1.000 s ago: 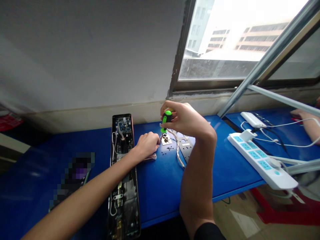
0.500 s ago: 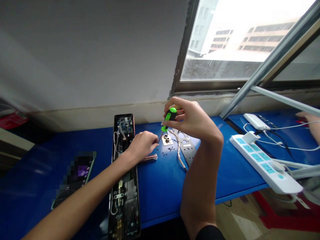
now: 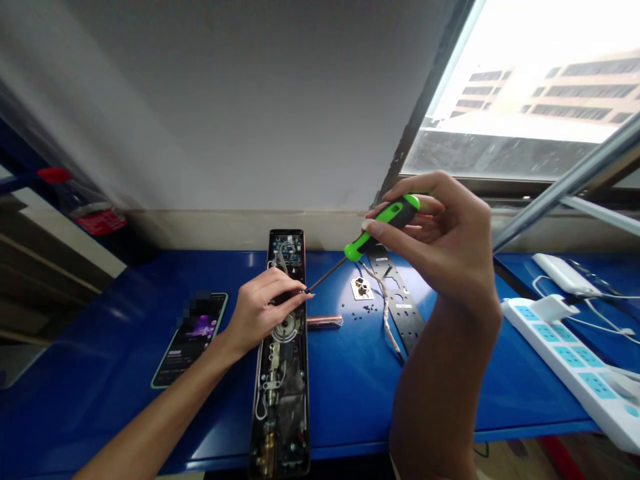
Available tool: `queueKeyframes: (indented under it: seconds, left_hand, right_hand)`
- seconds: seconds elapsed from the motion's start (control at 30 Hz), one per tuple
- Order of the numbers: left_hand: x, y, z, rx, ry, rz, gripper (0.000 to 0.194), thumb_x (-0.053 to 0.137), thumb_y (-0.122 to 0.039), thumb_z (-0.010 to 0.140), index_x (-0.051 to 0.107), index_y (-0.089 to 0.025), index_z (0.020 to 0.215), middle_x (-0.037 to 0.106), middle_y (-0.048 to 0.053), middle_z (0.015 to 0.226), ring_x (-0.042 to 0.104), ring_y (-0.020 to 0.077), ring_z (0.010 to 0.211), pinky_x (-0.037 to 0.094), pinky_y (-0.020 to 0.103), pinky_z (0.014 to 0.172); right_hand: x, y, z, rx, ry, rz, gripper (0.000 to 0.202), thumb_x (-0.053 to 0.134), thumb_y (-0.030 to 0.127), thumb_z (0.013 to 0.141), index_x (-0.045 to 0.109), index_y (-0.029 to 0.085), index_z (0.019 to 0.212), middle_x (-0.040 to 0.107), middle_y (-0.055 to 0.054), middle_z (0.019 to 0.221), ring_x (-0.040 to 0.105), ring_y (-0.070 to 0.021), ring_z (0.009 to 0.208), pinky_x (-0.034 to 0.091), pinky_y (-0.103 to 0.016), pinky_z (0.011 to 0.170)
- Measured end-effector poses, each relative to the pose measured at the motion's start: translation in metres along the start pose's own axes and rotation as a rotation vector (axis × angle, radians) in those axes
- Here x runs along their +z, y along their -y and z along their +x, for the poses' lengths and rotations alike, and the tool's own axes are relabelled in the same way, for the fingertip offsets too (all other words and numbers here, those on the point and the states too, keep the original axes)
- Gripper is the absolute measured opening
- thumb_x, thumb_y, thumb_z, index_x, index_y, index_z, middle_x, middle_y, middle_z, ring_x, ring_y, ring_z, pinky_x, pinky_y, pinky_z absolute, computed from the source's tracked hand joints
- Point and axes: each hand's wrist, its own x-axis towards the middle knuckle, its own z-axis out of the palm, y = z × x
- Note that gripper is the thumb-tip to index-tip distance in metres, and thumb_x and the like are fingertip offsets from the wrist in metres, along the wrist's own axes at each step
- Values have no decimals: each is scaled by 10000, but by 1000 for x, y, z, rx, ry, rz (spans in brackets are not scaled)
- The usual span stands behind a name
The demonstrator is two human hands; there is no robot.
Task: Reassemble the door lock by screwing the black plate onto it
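My right hand [image 3: 435, 230] grips a green and black screwdriver [image 3: 387, 223] by its handle, with the shaft slanting down to the left. At the shaft's tip, my left hand [image 3: 267, 303] pinches a small dark screw [image 3: 307, 291] between thumb and forefinger. Both meet just above the right edge of a long black device casing [image 3: 297, 413], which lies with circuit board, wires and metal fittings exposed. Part of its inside is hidden under my left hand. Several loose dark screws [image 3: 369, 309] lie right of the casing, near a small square metal plate [image 3: 361, 289].
A copper-coloured tube [image 3: 325, 321] lies beside the casing. Further right are a braided cable [image 3: 386, 310], a long perforated black plate [image 3: 403, 307] and a white power strip [image 3: 565, 353]. To the left are a phone [image 3: 193, 340] and a red-capped bottle [image 3: 95, 213].
My left hand and the screwdriver tip have moved left, from near the loose screws to the casing. The screwdriver has tilted flatter. The view has turned left.
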Motion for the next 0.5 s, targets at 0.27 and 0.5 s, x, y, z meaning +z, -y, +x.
queueKeyframes:
  seconds: [0.27,0.5]
  left_hand:
    - [-5,10,-19,59,-160,-41,142,794,-161,839,718,-193,955,733,15,843,665,140,755,564,290,692]
    - [-8,18,-30,48,-156,-80,208,781,-116,844,710,-199,1021,732,18,886,673,144,811,569,294,723]
  right_hand:
    - [28,6,8,28,-50,44,317,867,326,715,649,236,928,729,1,851,733,-160,718,621,-260,558]
    - [36,2,9,38,-65,53,289,853,289,725,657,243,932,722,10,845,719,-149,709,615,-269,585]
